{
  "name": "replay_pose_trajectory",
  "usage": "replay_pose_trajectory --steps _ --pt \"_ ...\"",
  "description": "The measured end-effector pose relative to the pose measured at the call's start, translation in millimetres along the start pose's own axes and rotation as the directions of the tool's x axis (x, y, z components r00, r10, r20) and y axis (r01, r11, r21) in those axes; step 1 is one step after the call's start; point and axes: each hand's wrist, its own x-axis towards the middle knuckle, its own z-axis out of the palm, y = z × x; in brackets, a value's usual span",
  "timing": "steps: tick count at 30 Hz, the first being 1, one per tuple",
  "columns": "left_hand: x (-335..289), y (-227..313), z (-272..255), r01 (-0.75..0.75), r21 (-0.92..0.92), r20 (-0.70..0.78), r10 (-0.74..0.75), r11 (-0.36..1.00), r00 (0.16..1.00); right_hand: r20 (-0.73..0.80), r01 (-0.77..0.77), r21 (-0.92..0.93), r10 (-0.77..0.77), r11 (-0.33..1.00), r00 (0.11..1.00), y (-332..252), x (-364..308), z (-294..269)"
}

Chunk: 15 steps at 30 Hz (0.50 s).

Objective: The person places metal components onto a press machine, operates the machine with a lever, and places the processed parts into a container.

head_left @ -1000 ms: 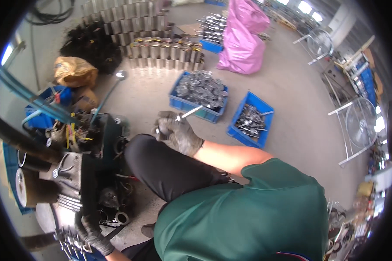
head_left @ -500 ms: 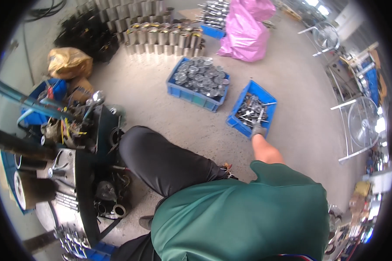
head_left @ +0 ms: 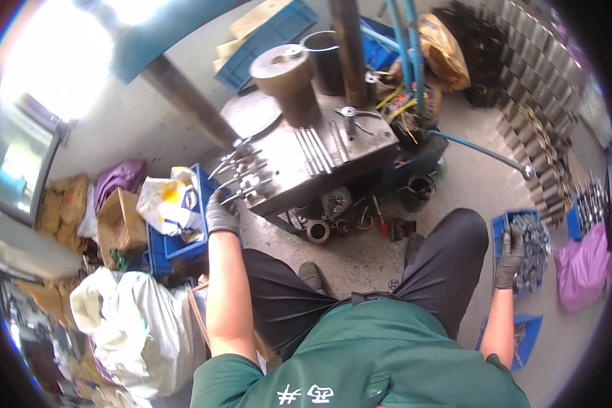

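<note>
My left hand (head_left: 222, 215), in a grey glove, is at the near left corner of a metal worktable (head_left: 285, 180). Its fingers are closed round the end of a metal part with a rod (head_left: 232, 197), one of several lying bunched at that corner. My right hand (head_left: 508, 262), also gloved, hangs out to the right with thumb and fingers apart. Behind it in the view is a blue crate (head_left: 498, 238) full of round metal parts (head_left: 534, 245). I make out nothing in this hand, though its palm is partly hidden.
Thick steel cylinders (head_left: 282, 75) and a row of rods (head_left: 313, 151) occupy the worktable. Blue pipes (head_left: 415, 54) rise behind it. White sacks (head_left: 126, 326) and a cardboard box (head_left: 120, 228) are at left. Another blue crate (head_left: 527, 340) stands near my right forearm.
My view has swung left from the floor crates to the worktable. My right hand has come out of the crate of small metal parts. My left hand has come into view at the table corner.
</note>
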Motion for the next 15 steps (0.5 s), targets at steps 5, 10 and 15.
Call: replay_pose_trajectory --steps 5,10,15 --pt "-20.5 0.3 6.0 0.051 -0.077 0.080 -0.045 0.996 0.996 0.540 0.780 -0.060 -0.637 0.623 0.550 -264.9 54.2 120.8" --pt "-44.4 5.5 15.5 -0.366 0.123 0.095 0.356 0.923 0.930 0.527 0.816 0.279 -0.791 0.506 0.311 -328.1 77.9 261.8" --pt "-62.9 9.0 29.5 -0.434 -0.066 0.152 0.439 0.898 0.886 0.573 0.632 0.335 -0.683 0.699 0.452 -301.1 90.3 362.6"
